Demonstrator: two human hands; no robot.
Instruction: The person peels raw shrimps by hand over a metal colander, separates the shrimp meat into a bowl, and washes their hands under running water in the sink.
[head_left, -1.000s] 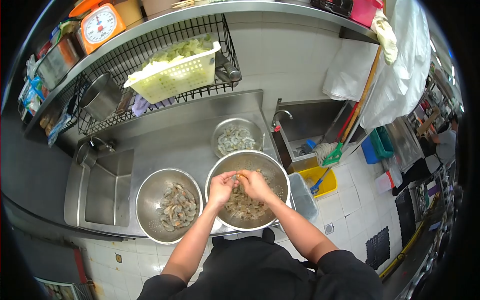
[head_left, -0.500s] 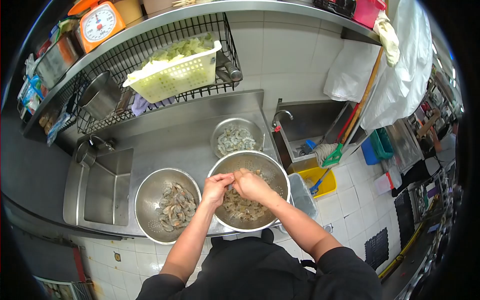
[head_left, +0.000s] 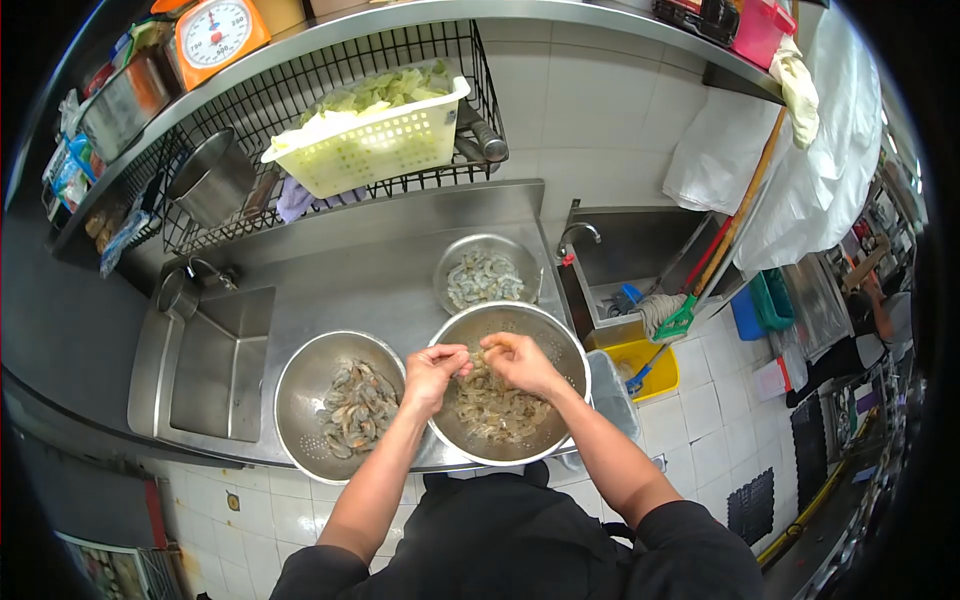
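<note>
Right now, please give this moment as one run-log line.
left hand: fingertips pinched, hold unclear; right hand: fingers curled; beneath both: central colander, shrimp shells; left colander: unpeeled shrimp; rear bowl: peeled shrimp

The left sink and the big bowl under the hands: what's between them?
Another big bowl holding shrimp, plus part of the left forearm, as the head view shows.

Bright, even indoor light, soft sheen on worktop [head_left: 345, 275], shelf [head_left: 560, 11] bowed by fisheye distortion at twelve o'clock, black corners.
</note>
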